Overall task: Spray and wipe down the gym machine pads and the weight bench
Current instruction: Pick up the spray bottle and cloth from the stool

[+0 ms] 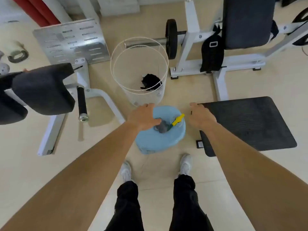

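Spray bottle (178, 120): yellow trigger, standing in the blue bucket (160, 140) on the floor, beside a grey cloth (162, 127).
Left hand (143, 116): over the bucket's rim, fingers loose and apart, thumb by the grey cloth, gripping nothing.
Right hand (202, 116): just right of the bucket, fingers loosely curled, empty.
Machine pads (43, 90): black, at left.
Flat black pad (250, 124): at right.
Wire basket (140, 70): behind the bucket, black cloth (150, 81) inside.
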Motion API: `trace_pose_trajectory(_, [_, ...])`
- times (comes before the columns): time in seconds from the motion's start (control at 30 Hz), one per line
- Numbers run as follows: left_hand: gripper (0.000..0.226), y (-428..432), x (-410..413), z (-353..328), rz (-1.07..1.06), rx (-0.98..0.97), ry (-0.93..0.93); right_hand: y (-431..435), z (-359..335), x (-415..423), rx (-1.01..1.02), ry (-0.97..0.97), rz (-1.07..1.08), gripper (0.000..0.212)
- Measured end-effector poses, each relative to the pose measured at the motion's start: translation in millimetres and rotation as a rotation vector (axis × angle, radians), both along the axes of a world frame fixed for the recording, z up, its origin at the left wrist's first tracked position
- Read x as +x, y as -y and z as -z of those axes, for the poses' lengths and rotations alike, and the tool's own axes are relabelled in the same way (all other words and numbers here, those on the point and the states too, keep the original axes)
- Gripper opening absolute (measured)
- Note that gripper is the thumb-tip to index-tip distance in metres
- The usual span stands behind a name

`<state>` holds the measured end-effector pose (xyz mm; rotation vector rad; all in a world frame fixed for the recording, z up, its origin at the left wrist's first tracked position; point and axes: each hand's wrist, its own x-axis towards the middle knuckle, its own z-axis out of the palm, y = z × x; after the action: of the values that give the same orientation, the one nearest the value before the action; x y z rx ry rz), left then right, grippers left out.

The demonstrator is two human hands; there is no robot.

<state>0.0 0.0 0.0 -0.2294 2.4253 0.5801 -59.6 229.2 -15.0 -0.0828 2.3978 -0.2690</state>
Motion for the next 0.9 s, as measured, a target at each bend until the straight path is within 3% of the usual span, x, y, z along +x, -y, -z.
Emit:
trace_pose_trajectory(0.17, [0.086, -51, 6, 54, -0.041, 0.126, 0.057, -30, 51, 17, -0.091, 0.054, 0.123, 0.063])
trace_pose_trajectory(0.27, [0.081, -72, 2, 86, -0.090, 0.155, 0.015, -31, 81, 16, -0.172, 0.058, 0.124, 0.056])
trace_pose_trajectory(0.4, [0.056, -87, -5, 110, -0.149, 0.207, -0.037, -25, 110, 11, -0.249, 0.075, 0.135, 0.064])
trace_pose_trajectory(0.53, [0.018, -92, -9, 116, -0.105, 0.129, -0.089, -25, 125, 8, -0.277, 0.092, 0.183, 0.065])
trace_pose_trajectory(0.77, [0.007, -68, -34, 58, -0.149, 0.270, -0.203, -30, 97, 1, -0.283, 0.171, 0.185, 0.079])
trace_pose_trajectory(0.9, [0.006, -36, -52, -17, -0.165, 0.400, -0.231, -14, 53, -3, -0.355, 0.226, 0.107, 0.108])
